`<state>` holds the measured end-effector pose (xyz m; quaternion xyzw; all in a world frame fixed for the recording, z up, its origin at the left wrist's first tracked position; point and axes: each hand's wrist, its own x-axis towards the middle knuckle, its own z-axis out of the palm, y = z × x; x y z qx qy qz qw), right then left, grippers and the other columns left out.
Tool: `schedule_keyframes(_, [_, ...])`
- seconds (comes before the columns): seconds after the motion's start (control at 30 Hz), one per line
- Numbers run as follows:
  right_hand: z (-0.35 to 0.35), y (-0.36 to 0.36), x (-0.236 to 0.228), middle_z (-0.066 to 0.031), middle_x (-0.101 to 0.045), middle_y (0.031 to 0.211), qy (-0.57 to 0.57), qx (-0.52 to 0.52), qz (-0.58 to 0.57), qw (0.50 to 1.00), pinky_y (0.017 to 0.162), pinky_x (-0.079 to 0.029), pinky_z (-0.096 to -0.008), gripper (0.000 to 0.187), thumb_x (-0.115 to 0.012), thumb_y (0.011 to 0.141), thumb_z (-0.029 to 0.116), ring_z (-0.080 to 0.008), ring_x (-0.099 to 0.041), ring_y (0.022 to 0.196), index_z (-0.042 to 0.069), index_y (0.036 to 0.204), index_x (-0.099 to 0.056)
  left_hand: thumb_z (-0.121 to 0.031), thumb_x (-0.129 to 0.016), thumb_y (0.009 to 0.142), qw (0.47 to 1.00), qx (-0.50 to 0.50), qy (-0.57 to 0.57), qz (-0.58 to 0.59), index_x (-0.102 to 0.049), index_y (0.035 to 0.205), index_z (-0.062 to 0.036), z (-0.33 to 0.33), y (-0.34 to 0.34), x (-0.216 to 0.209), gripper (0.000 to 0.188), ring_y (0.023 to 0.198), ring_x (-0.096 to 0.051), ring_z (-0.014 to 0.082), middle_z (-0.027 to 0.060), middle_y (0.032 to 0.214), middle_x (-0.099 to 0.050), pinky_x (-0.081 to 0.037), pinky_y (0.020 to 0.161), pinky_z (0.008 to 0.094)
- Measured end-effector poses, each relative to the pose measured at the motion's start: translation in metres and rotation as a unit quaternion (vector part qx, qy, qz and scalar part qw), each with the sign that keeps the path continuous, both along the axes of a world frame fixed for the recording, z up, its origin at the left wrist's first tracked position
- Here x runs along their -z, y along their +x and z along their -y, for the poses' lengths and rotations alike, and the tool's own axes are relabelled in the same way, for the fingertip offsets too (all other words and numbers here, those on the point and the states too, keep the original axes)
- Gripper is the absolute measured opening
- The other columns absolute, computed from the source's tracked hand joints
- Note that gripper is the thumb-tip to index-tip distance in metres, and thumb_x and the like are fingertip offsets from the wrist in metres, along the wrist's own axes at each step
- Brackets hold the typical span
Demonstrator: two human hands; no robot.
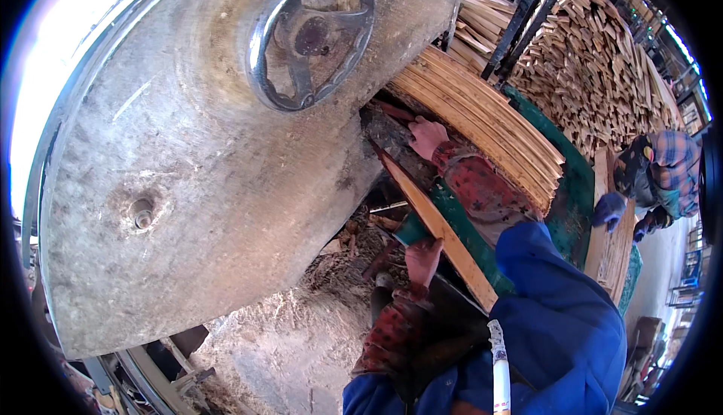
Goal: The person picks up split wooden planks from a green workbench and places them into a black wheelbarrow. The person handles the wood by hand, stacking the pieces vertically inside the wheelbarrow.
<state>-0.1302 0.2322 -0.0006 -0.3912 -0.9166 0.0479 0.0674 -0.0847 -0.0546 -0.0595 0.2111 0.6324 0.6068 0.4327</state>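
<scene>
A long, narrow wooden board [440, 227] with a dark edge slants from the machine's gap toward my body. My left hand [424, 260] is closed at the board's near-left edge, its thumb against the wood. Farther up, my right hand [429, 138] reaches past the board's far end, with fingers curled beside a dark reddish strip [393, 111]. What lies under those fingertips is hidden. A stack of boards [482, 117] runs close along my right forearm, resting on a green surface [576, 204].
A large worn metal machine panel [188, 166] with a handwheel [310, 38] fills the left. Sawdust and scraps [301, 347] lie below. A big pile of cut wood [595, 68] stands at back right. Another person [663, 174] handles planks [611, 242]. A cigarette [501, 370] juts into the foreground.
</scene>
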Motion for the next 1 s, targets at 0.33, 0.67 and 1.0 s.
schedule_keyframes(0.33, [0.086, 0.134, 0.0, -0.0169, -0.061, 0.095, -0.085, -0.007, -0.08, 0.993, 0.073, -0.051, -0.0492, 0.021, -0.064, 0.077, 0.019, -0.0386, -0.062, 0.088, 0.002, 0.09, -0.062, -0.005, -0.075, 0.08, 1.0, 0.009, -0.011, -0.008, -0.067, 0.092, 0.0009, -0.001, 0.012, 0.043, 0.015, 0.075, -0.063, 0.0109, 0.0037, 0.087, -0.069, -0.051, 0.066, 0.0283])
schedule_keyframes(0.67, [0.183, 0.195, -0.012, -0.016, -0.057, 0.104, -0.126, -0.01, -0.042, 0.991, 0.067, -0.053, -0.0484, 0.029, -0.064, 0.079, 0.019, -0.0382, -0.063, 0.081, 0.005, 0.104, -0.061, -0.029, -0.074, 0.088, 0.974, -0.002, -0.038, 0.222, -0.065, 0.1, 0.0023, -0.006, 0.01, -0.008, 0.035, 0.075, -0.064, 0.0148, 0.0054, 0.087, -0.065, -0.057, 0.063, 0.0304])
schedule_keyframes(1.0, [0.222, 0.193, -0.029, -0.0181, -0.051, 0.112, -0.207, -0.016, -0.048, 0.977, 0.073, -0.052, -0.0483, 0.061, -0.067, 0.082, 0.021, -0.0402, -0.061, 0.089, 0.004, 0.137, -0.047, -0.033, -0.077, 0.085, 1.0, -0.022, 0.005, 0.019, -0.068, 0.098, 0.0063, -0.021, 0.016, -0.016, 0.042, 0.078, -0.064, 0.0139, 0.0081, 0.089, -0.07, -0.054, 0.069, 0.0318])
